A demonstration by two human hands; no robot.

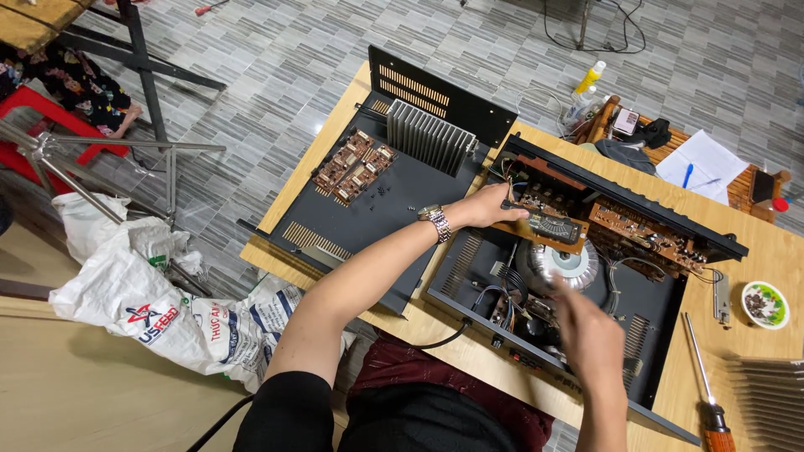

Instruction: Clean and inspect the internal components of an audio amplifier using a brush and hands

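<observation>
table (pixel 758 251): wooden top, runs from about 10 o'clock to 4 o'clock across my view, everything sits on it.
chassis (pixel 653 322): the open black amp case, dead center to 3 o'clock, lid off, guts showing.
cover panel (pixel 381 213): big black sheet lying flat at 10 o'clock of the chassis, just beside it.
heatsink (pixel 427 136): finned aluminium block standing on that panel, up at 12 o'clock from my left wrist.
loose boards (pixel 355 166): brown circuit boards on the panel, 10 o'clock of the left hand, well apart from it.
transformer (pixel 563 264): shiny round toroid in the chassis floor, right under the lifted board.
circuit board (pixel 548 224): the one I'm on. Long axis runs roughly 9 to 3 o'clock, tilted up off the chassis, its left end in my left hand.
left hand (pixel 490 205): fingers curled and pinching the board's left end, thumb on top. It's the hand on the board; the rest of the board stretches away toward 3 o'clock.
right hand (pixel 590 335): blurry, hanging over the chassis front at 5 o'clock of the board, near it but not touching as far as I can see. Fingers look loosely together, honestly can't tell if they're holding anything.
screwdriver (pixel 706 393): wooden handle, lying at 3 o'clock of my right hand on the bare table.
small dish (pixel 765 304): little round bowl of bits, far right, 3 o'clock.
</observation>
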